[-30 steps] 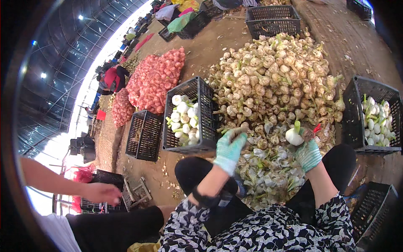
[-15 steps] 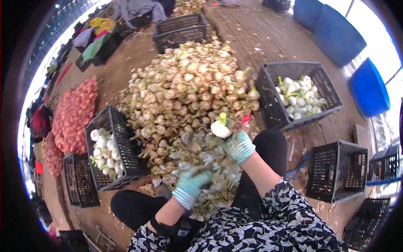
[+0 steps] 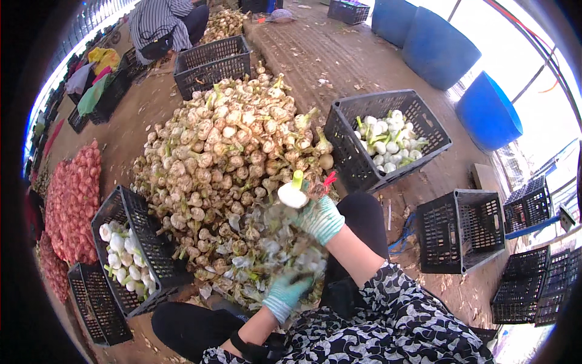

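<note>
In my right hand (image 3: 321, 219), gloved in teal and white, is a peeled white garlic bulb (image 3: 293, 195) with a short green stem stub. A small brown and red item (image 3: 321, 187) shows at the same hand; its kind is unclear. My left hand (image 3: 288, 295), in a matching glove, is low over loose papery garlic skins (image 3: 267, 249) between my knees. Its fingers are smeared by motion, so I cannot see whether they hold anything. A large heap of unpeeled garlic (image 3: 224, 139) rises just beyond both hands.
Black crates with white bulbs stand at the left (image 3: 163, 255) and right (image 3: 388, 173) of the heap. Another black crate (image 3: 464, 233) is by my right knee. Reddish bulbs (image 3: 76, 200) are piled far left. Blue tubs (image 3: 488, 115) line the right. A person in stripes (image 3: 159, 27) crouches behind.
The view has swung right, shifting the surroundings left. My left hand has moved nearer to me and rightward over the skins. My right hand still holds the garlic bulb.
</note>
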A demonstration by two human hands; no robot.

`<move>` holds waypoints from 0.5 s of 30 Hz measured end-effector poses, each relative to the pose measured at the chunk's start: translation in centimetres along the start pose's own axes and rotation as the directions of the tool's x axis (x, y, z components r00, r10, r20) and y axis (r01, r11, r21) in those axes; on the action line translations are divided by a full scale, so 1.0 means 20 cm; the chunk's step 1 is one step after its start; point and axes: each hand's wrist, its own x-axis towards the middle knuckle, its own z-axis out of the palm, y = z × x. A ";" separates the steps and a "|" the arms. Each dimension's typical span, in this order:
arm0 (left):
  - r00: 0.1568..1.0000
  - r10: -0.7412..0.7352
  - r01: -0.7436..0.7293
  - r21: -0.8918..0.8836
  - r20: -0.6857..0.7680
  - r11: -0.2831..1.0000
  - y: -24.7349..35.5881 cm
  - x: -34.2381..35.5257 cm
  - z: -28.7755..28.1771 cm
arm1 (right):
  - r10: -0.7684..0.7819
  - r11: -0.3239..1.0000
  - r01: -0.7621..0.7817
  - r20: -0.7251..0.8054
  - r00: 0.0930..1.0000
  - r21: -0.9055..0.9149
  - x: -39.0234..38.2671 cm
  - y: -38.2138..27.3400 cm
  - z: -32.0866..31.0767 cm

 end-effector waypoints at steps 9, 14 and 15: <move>0.994 0.052 -0.073 -0.232 -0.092 0.970 0.13 -0.05 -0.03 | -0.008 0.962 0.054 0.170 0.985 -0.269 -0.06 0.03 0.06; 0.860 0.227 -0.376 -0.265 -0.458 0.888 0.24 -0.04 -0.17 | 0.018 0.907 0.049 0.153 0.988 -0.418 -0.07 0.06 0.06; 0.841 0.234 -0.406 -0.283 -0.489 0.869 0.26 -0.04 -0.19 | 0.031 0.890 0.035 0.137 0.990 -0.454 -0.07 0.07 0.06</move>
